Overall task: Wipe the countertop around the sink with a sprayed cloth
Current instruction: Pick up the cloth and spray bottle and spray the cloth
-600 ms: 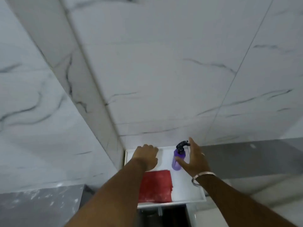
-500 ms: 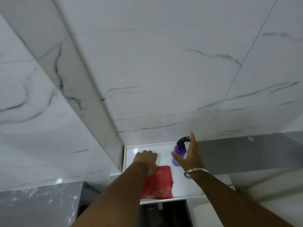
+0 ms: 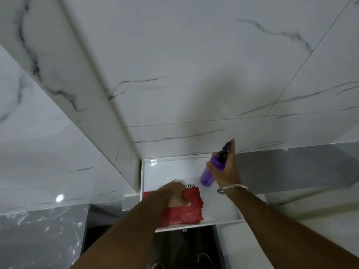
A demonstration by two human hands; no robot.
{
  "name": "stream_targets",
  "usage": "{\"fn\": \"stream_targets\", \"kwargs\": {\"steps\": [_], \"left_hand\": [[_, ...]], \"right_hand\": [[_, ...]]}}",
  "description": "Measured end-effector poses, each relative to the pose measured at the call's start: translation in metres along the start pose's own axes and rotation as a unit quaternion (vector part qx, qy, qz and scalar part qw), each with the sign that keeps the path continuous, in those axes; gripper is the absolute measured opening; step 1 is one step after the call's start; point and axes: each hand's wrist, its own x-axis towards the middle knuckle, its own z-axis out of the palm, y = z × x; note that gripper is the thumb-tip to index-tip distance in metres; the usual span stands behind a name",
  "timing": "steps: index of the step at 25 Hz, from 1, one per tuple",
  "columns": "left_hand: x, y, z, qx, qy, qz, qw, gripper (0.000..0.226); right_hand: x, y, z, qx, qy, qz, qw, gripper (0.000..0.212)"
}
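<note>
The translucent purple plastic spray bottle [image 3: 210, 172] with its black trigger nozzle tilts, long axis running from lower left to upper right, nozzle toward the marble-veined wall tiles [image 3: 194, 65]. The right hand [image 3: 225, 169] wraps closed around it. Lower centre, the left hand [image 3: 175, 195] grips the folded red cloth [image 3: 184, 212] on the glossy white shelf [image 3: 171, 169].

The right hand [image 3: 226, 169] has lifted the purple spray bottle [image 3: 210, 172]; the left hand [image 3: 174, 194] now clutches the red cloth [image 3: 184, 212].

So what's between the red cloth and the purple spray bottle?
In the head view, only bare white shelf surface separates the red cloth from the purple spray bottle.
</note>
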Motion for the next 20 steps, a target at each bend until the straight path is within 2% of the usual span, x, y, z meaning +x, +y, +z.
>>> {"fn": "stream_targets", "kwargs": {"steps": [1, 2, 3, 5, 7, 9, 11, 14, 18, 20], "left_hand": [[-0.008, -0.006, -0.005, -0.099, 0.030, 0.003, 0.995, 0.027], [-0.015, -0.010, -0.011, -0.218, 0.073, 0.000, 0.973, 0.023], [-0.022, -0.013, -0.019, -0.349, 0.123, -0.011, 0.929, 0.021], [-0.032, -0.012, -0.036, -0.579, 0.184, -0.026, 0.794, 0.024], [-0.037, -0.001, -0.056, -0.696, 0.227, -0.012, 0.681, 0.028], [-0.043, 0.016, -0.080, -0.745, 0.251, 0.017, 0.618, 0.033], [-0.053, 0.034, -0.100, -0.756, 0.260, 0.038, 0.599, 0.035], [-0.070, 0.048, -0.119, -0.722, 0.265, 0.052, 0.637, 0.039], [-0.091, 0.058, -0.129, -0.695, 0.249, 0.085, 0.669, 0.042], [-0.101, 0.063, -0.132, -0.684, 0.252, 0.101, 0.677, 0.041]], "right_hand": [[0.000, -0.006, -0.008, 0.010, -0.010, -0.004, 1.000, 0.102], [0.000, -0.010, -0.017, 0.019, -0.020, -0.006, 1.000, 0.098], [-0.001, -0.017, -0.023, 0.030, -0.031, -0.011, 0.999, 0.093], [-0.002, -0.033, -0.027, 0.052, -0.057, -0.010, 0.997, 0.073], [-0.004, -0.056, -0.019, 0.070, -0.088, -0.005, 0.994, 0.041], [-0.009, -0.081, -0.007, 0.081, -0.139, -0.021, 0.987, 0.028], [-0.012, -0.105, 0.002, 0.063, -0.203, -0.037, 0.977, 0.017], [-0.011, -0.131, 0.007, 0.034, -0.286, -0.035, 0.957, 0.010], [-0.012, -0.156, 0.005, 0.017, -0.315, -0.002, 0.949, 0.023], [-0.016, -0.169, 0.004, 0.025, -0.326, -0.009, 0.945, 0.012]]}}
